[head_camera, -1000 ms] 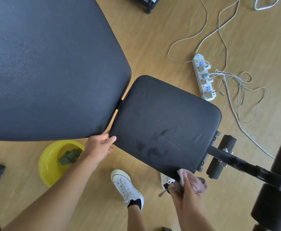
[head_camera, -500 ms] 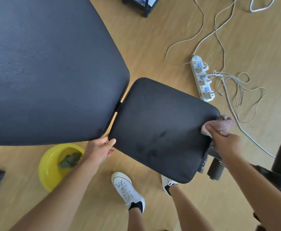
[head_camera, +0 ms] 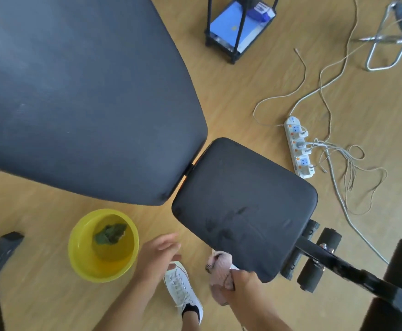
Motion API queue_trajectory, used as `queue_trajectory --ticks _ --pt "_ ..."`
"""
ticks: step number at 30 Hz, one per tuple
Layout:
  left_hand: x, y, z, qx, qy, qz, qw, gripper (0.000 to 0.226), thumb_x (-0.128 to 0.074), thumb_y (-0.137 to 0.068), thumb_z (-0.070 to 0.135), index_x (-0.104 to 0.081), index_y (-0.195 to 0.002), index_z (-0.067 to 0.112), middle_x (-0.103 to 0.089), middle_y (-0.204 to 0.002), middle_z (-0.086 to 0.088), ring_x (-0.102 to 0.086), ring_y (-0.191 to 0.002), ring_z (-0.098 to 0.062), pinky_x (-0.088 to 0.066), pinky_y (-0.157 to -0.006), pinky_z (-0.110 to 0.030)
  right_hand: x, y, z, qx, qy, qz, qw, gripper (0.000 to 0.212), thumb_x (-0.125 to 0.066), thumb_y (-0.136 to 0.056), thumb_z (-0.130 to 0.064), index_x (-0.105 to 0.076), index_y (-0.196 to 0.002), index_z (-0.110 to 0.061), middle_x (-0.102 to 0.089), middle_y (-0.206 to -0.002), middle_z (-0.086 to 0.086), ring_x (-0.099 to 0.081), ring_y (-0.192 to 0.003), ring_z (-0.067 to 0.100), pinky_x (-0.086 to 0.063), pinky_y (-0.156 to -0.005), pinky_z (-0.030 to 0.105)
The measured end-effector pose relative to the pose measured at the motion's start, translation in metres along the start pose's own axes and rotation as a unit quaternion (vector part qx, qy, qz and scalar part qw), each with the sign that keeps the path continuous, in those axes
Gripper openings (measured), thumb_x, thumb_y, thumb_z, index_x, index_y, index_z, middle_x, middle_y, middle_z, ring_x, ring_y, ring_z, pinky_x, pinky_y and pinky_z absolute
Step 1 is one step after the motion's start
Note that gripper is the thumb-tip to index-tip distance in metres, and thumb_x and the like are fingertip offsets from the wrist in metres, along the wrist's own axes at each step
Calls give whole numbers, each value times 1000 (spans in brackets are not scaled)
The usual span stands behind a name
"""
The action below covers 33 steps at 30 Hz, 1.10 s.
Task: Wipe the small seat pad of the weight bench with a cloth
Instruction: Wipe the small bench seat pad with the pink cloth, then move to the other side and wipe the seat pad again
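The small black seat pad (head_camera: 242, 201) sits right of the large black back pad (head_camera: 83, 99), with faint damp streaks near its front half. My right hand (head_camera: 245, 283) grips a bunched pink cloth (head_camera: 220, 271) just off the pad's near edge. My left hand (head_camera: 158, 259) hovers over the floor to the left of the pad, fingers spread and holding nothing, touching neither pad.
A yellow bowl (head_camera: 83, 263) holding water and a green cloth (head_camera: 110, 234) stands on the wood floor. A white power strip (head_camera: 299, 146) with tangled cables lies right of the seat. Black foam rollers (head_camera: 319, 259), a black rack (head_camera: 240, 27) and my white shoe (head_camera: 183, 290) are nearby.
My right hand has carried the pink cloth from the seat pad's right edge back to its near edge. My left hand has let go of the pad's corner and dropped away.
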<state>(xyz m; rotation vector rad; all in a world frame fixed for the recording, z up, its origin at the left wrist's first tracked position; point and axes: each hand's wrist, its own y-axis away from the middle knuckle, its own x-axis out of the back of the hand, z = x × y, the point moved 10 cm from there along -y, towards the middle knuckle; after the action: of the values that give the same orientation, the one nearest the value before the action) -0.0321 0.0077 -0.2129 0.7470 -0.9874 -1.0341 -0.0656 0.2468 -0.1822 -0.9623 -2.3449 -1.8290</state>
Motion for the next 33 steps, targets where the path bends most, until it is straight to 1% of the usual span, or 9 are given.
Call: queue_trajectory --ticks 2,5,10,14,18,23,25,29,33 --pt "14 12 -15 20 63 9 998 24 -73 -88 21 -72 -107 35 -79 -104 1 -80 -82 -17 -65 -74 -37 -6 -1 -44 70 14 -22 997 20 -69 -102 -39 -60 -119 -37 -68 -98 -5 -64 -87 17 -58 -84 29" --pt "46 33 -33 35 160 38 986 30 -76 -86 14 -73 -114 24 -80 -99 -2 -78 -90 -30 -59 -73 -37 -10 -3 -100 140 71 -28 987 68 -63 -107 -37 -25 -163 -34 -74 -119 5 -71 -103 25 -54 -84 33" --pt "108 68 -88 29 266 93 959 41 -78 -66 23 -74 -107 24 -81 -87 3 -76 -80 -28 -54 -68 -34 -33 17 -177 262 135 -20 955 37 -58 -108 -26 -44 -141 -36 -71 -96 -5 -59 -74 15 -41 -54 22" --pt "154 92 -162 12 333 138 933 22 -73 -88 6 -77 -107 18 -78 -103 -13 -78 -79 -30 -52 -65 -33 -112 39 -203 334 193 -93 918 53 -61 -102 -10 -55 -129 -55 -65 -79 -10 -52 -58 3 -37 -53 23" --pt "191 128 -258 13 325 142 935 27 -73 -88 9 -76 -115 13 -78 -106 -20 -76 -70 -19 -55 -62 -26 -220 77 -202 369 211 -156 891 59 -62 -101 5 -64 -147 -31 -67 -130 6 -63 -122 19 -48 -102 25" --pt "226 192 -411 46 288 164 942 16 -76 -88 20 -81 -101 28 -82 -96 0 -80 -84 -20 -62 -78 -34 -356 138 -172 372 254 -243 859 32 -56 -107 -19 -69 -131 -1 -58 -107 7 -53 -87 -14 -40 -74 -7" --pt "228 219 -474 72 279 164 943 16 -74 -89 20 -81 -98 31 -82 -93 3 -80 -83 -17 -62 -77 -34 -403 165 -152 395 292 -260 831 32 -49 -112 -11 -71 -129 4 -56 -97 -3 -52 -86 -18 -41 -85 -4" --pt "207 271 -590 116 260 120 951 17 -74 -89 21 -80 -102 30 -81 -97 4 -79 -81 -15 -63 -76 -37 -484 205 -105 475 411 -288 723 51 -56 -111 -16 -48 -160 -22 -60 -148 -1 -56 -136 14 -38 -115 20" --pt "176 332 -705 185 276 115 936 19 -65 -96 19 -78 -106 28 -81 -102 4 -80 -86 -16 -61 -76 -37 -511 184 -114 528 456 -111 707 19 -66 -106 -19 -74 -116 -4 -66 -112 13 -67 -104 31 -51 -85 33"
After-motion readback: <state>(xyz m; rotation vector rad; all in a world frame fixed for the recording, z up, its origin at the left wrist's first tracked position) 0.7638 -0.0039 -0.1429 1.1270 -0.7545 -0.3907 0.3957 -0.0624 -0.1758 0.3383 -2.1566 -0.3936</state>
